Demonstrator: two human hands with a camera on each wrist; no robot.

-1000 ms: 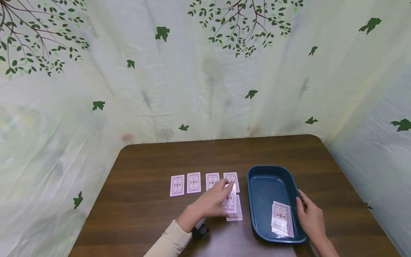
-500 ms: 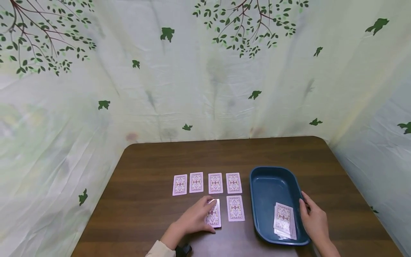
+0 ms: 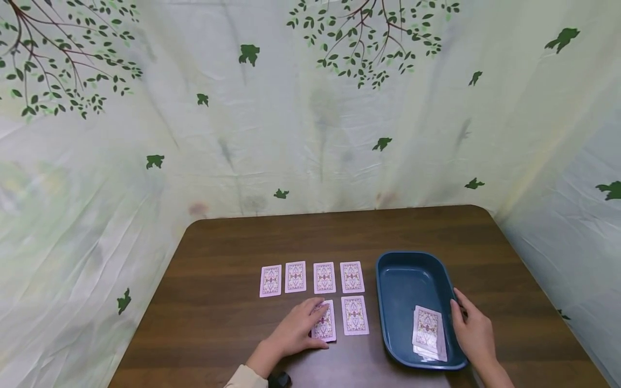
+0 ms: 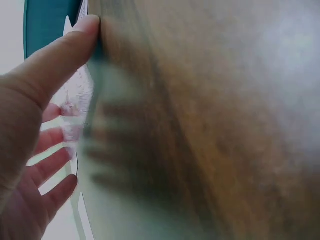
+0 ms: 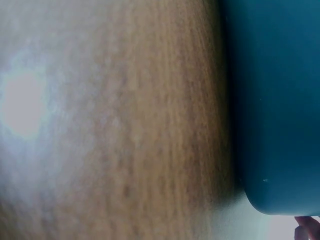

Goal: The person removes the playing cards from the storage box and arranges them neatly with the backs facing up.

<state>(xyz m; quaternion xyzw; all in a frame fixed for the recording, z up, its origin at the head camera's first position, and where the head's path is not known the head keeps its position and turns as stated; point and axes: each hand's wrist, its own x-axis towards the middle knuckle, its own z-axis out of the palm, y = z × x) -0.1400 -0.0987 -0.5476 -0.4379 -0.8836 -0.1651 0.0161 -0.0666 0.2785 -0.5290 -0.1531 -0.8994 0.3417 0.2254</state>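
In the head view my left hand grips a playing card by its long-side ends, thumb at the near edge and fingers at the far edge. Its patterned back faces up, low at the table. Just right of it lies another face-down playing card. Seen from the left wrist, the thumb and spread fingers span the card edge-on. My right hand holds the right rim of a blue tray. The right wrist view shows mostly the tray's outer wall, with fingertips at the corner.
Beyond my left hand lies a row of several face-down cards. A loose pile of cards rests in the tray's near end. The brown wooden table ends at a leaf-printed curtain.
My left hand has carried the card leftward, off the lower-right card, and down to a spot beside it. Over the last half second it has hardly moved. The right hand stays on the tray.
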